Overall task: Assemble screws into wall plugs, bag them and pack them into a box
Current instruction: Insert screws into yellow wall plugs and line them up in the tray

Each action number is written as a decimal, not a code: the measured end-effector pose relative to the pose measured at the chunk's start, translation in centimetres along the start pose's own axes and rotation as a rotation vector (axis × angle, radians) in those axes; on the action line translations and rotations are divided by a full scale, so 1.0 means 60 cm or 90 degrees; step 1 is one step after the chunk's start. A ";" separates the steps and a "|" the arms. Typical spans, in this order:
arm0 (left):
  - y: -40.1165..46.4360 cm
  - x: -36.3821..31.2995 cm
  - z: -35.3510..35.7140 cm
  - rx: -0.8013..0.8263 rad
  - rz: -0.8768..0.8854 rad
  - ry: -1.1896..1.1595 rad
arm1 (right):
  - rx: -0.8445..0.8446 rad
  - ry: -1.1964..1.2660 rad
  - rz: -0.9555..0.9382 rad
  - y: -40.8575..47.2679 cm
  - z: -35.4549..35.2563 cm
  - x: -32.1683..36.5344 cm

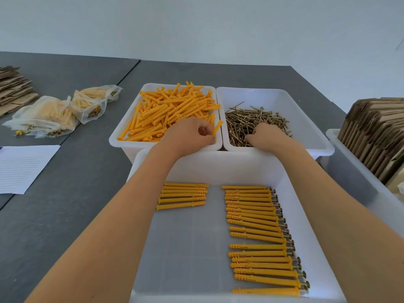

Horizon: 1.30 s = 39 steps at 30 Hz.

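Tabletop (72, 215): dark grey, carrying three white plastic bins.
Near bin (290, 189): assembled plugs lined up for bagging.
Left hand (189, 135): pinching one orange wall plug (217, 128) over its bin.
Right hand (265, 135): curled in the brass screws (251, 121); grip unclear.

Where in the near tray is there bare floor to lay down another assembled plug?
In the near tray, bare floor lies below the short row of plugs, left of the long row with screws, and in the lane between the rows. The right side is crowded down to the near wall.
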State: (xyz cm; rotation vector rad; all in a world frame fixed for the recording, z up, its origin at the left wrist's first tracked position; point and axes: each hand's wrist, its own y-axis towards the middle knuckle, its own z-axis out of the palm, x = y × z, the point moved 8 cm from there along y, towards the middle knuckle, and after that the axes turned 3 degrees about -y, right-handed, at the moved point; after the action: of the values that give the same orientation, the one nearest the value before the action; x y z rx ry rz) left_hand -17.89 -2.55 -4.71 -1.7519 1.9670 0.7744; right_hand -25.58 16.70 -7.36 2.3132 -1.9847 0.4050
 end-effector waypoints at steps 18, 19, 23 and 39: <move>-0.026 -0.011 -0.063 -0.316 0.071 -0.183 | 0.069 -0.086 0.105 -0.017 0.005 -0.011; -0.026 -0.011 -0.064 -0.317 0.070 -0.200 | 0.059 -0.092 0.106 -0.020 0.002 -0.011; -0.028 -0.013 -0.065 -0.307 0.065 -0.239 | 0.006 -0.076 0.103 -0.030 -0.011 -0.007; -0.024 -0.020 -0.057 -0.269 0.084 -0.163 | -0.293 0.271 0.105 -0.061 -0.081 -0.011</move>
State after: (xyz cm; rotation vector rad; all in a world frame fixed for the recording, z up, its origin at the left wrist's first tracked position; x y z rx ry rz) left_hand -16.05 -3.90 -1.55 -1.6431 1.8531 1.4698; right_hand -22.85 19.04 -2.38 1.6385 -1.8218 0.3645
